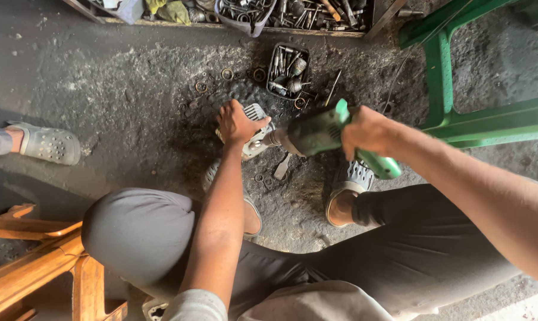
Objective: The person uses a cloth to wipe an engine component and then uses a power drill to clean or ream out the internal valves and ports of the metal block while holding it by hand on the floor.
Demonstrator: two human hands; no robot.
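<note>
Person is squatting on a dirty floor (102,89), looking down at both hands. Left hand (238,123) is closing over a small pale metal part (256,132), fingers curled down on it, pressing it against the floor between the feet. Right hand (367,132) is wrapping fully around the handle of a green drill (322,134), fist tight. Drill is lying roughly level, nose pointing left, its metal chuck (275,138) touching the part just beside the left hand. Part is sitting on the floor in front of the person's sandals (352,178).

A flat metal piece (282,167) is lying on the floor just below the chuck. Washers and rings (227,74) are lying scattered on the floor beyond the hands. A small black tray (288,70) of bolts and bits is sitting just behind them. A bigger tool box (292,15) is running along the top edge. Green metal frame (459,113) is standing at right, near the drill hand. Wooden stool (37,261) is showing at lower left. Another person's foot in a grey clog (49,144) is resting at far left, well apart from the work.
</note>
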